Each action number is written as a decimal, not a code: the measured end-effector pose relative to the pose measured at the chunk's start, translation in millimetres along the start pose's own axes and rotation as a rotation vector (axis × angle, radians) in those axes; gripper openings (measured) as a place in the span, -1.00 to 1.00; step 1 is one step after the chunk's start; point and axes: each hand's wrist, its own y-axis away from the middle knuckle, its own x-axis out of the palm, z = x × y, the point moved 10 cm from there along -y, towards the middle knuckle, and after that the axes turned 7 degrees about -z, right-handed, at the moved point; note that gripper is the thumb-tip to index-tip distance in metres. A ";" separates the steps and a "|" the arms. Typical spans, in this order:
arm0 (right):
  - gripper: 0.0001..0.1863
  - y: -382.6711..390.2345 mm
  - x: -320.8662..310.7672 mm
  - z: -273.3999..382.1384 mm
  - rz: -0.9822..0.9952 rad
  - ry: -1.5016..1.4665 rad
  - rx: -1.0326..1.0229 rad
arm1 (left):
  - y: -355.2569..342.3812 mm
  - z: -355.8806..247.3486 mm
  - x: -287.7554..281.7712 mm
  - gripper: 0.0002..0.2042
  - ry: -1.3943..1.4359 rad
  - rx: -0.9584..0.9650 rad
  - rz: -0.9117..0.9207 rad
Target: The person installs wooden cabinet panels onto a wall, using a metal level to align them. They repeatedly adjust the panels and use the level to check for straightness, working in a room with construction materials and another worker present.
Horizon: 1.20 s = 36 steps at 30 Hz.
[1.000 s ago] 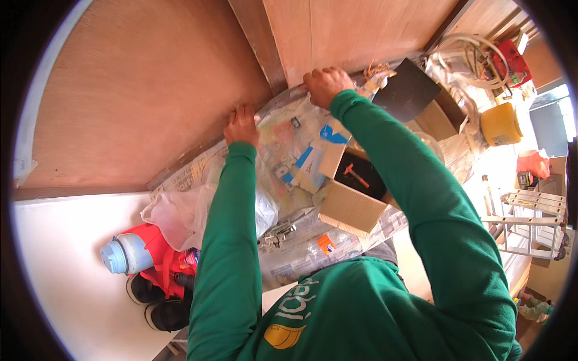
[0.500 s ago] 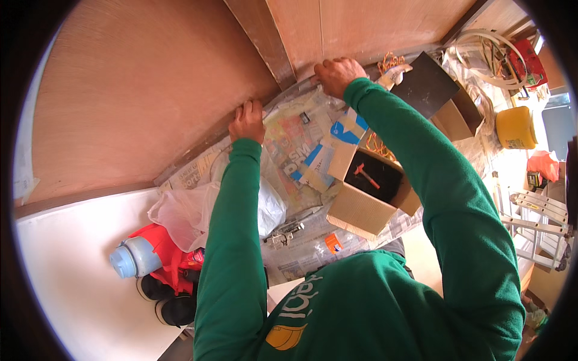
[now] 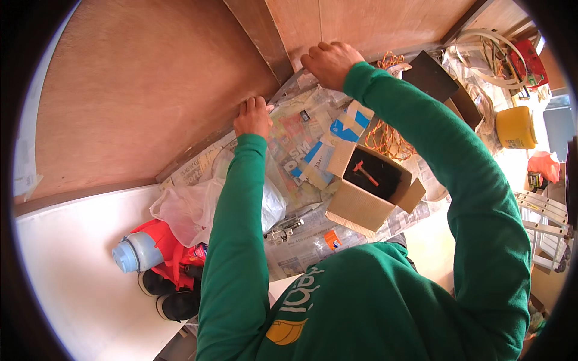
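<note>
A thin grey strip [image 3: 286, 88] slants between my two hands along the foot of the wooden panel [image 3: 150, 90]. Its upper end goes under my right hand [image 3: 332, 65], whose fingers are bent down and closed on it. My left hand [image 3: 253, 119] is at the panel's bottom edge, fingers curled and pressed together by the strip's lower end; what they grip is hidden. Below the hands, newspaper sheets [image 3: 289, 129] cover the surface. An open cardboard box [image 3: 361, 207] with a dark inside stands nearer me, a small red hammer [image 3: 366, 173] showing in it.
Beside my left forearm lie a plastic bag [image 3: 183, 207], a light blue jug [image 3: 133, 254] and dark shoes [image 3: 178, 305]. Metal hardware [image 3: 283, 230] rests on the newspaper. Orange cord [image 3: 385, 141], a black-flapped box [image 3: 430, 77], a yellow container [image 3: 516, 127] and a ladder [image 3: 542, 207] are to the right.
My right hand has lifted slightly up and left, and more of the grey strip shows. My left hand has shifted a little to the right. More orange cord is visible beside the box.
</note>
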 end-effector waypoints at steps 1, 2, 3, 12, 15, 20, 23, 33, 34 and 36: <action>-0.83 -5.4 1.7 -0.5 0.013 0.002 0.002 | 0.4 0.3 0.3 -0.73 0.004 -0.018 0.014; -0.84 -9.1 1.1 -3.2 0.021 0.010 0.005 | -0.8 0.7 0.8 -0.74 0.013 -0.024 0.000; -0.84 -8.9 1.9 -5.9 0.029 0.018 0.012 | -0.8 2.1 3.1 -0.74 0.022 -0.029 -0.014; -0.83 14.7 31.2 -18.8 0.039 -0.012 0.080 | 8.6 -0.8 3.3 -0.79 0.007 -0.013 -0.123; -0.84 26.2 42.7 -25.3 0.061 -0.021 0.109 | 7.9 -5.3 1.7 -0.84 -0.016 0.026 -0.123; -0.75 28.9 62.6 -30.4 0.140 -0.043 0.128 | 19.6 0.9 14.3 -0.88 -0.080 0.136 -0.026; -0.71 34.2 77.7 -57.0 0.227 -0.052 0.243 | -2.2 -7.9 30.3 -0.84 -0.076 0.126 0.022; -0.75 25.4 50.7 -32.2 0.147 -0.081 0.141 | -1.0 -11.7 24.6 -0.88 -0.075 0.200 0.128; -0.75 24.3 54.6 -33.7 0.139 -0.066 0.128 | 0.4 -10.1 31.3 -0.86 -0.069 0.199 0.130; -0.76 26.1 58.6 -32.0 0.115 -0.077 0.125 | 1.7 -15.2 18.7 -0.93 -0.134 0.236 0.074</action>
